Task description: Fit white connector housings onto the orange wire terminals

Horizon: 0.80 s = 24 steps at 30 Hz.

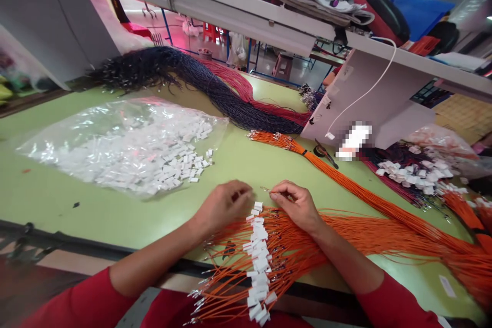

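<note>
Head view: right hand [299, 206] pinches metal tip [264, 189]; left hand [223, 206] near.

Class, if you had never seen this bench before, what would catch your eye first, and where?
Probably the orange wires, sweeping across the right of the green table, with a column of white connectors lying across them near the left hand and right hand. At left lies a clear bag of white pieces. Behind it, a thick dark wire bundle curves toward the upright panel.
</note>
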{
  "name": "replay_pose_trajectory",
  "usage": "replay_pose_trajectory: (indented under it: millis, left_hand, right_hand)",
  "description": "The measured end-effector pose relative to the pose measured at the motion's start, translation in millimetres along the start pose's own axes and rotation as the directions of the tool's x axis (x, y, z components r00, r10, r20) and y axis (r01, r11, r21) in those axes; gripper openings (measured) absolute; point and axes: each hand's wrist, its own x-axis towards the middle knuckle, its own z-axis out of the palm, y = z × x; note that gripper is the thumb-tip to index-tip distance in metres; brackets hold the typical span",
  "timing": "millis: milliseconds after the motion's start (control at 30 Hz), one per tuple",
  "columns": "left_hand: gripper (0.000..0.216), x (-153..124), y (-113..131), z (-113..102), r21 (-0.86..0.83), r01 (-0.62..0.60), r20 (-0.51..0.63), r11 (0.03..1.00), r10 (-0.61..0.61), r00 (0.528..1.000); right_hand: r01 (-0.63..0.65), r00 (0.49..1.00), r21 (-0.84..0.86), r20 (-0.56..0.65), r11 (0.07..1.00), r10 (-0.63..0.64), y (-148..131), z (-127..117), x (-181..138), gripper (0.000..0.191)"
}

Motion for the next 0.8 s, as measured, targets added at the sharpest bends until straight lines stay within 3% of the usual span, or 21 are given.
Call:
replay_pose_trajectory:
  millis: [100, 200, 300, 400, 467, 500, 567, 633, 733, 800]
  left_hand:
    - [0.037, 16, -21, -37, 0.480, 0.024, -0.278, 0.877, 0.126, 0.952]
    - [0.034, 34, -42, -66, 0.706, 0.068, -0.247, 0.705, 0.156, 0.956]
    - [0.030, 44, -48, -77, 0.724, 0.055, -0.197, 0.687, 0.130, 0.972]
    - [0.019, 40, -36, -68, 0.516, 0.035, -0.245, 0.856, 0.108, 0.963]
    - [0.016, 32, -22, -54, 0.173, 0.056, -0.191, 0.983, -0.022, 0.981]
    - [0.018, 27, -15, -45, -0.044, 0.092, -0.106, 0.995, -0.096, 0.990]
    - [0.023, 18, -2, -28, -0.398, 0.198, 0.066, 0.896, -0.187, 0.980]
    - [0.027, 10, 6, -13, -0.609, 0.292, 0.168, 0.738, -0.241, 0.956]
    - [0.036, 4, 11, 0, -0.767, 0.389, 0.269, 0.511, -0.295, 0.917]
    - [0.039, 3, 12, 4, -0.802, 0.428, 0.320, 0.416, -0.305, 0.897]
  right_hand:
    - [-0.143, 0.989, 0.118, 0.056, 0.983, 0.137, 4, 1, 1, 0.028]
    - [-0.190, 0.980, 0.139, 0.095, 0.972, 0.178, 5, 4, 1, 0.031]
    - [-0.196, 0.979, 0.140, 0.091, 0.971, 0.184, 4, 6, 2, 0.035]
    - [-0.204, 0.976, 0.150, 0.102, 0.967, 0.190, 2, 6, 2, 0.037]
    - [-0.203, 0.977, 0.148, 0.103, 0.968, 0.189, 0, 6, 1, 0.035]
    - [-0.195, 0.979, 0.145, 0.096, 0.970, 0.182, -1, 7, 1, 0.033]
    - [-0.164, 0.985, 0.134, 0.068, 0.977, 0.156, -4, 8, 0, 0.028]
    - [-0.127, 0.991, 0.124, 0.046, 0.984, 0.123, -7, 9, -1, 0.025]
    - [-0.088, 0.996, 0.111, 0.038, 0.990, 0.085, -11, 9, -2, 0.021]
    - [-0.078, 0.997, 0.102, 0.033, 0.992, 0.075, -12, 9, -3, 0.019]
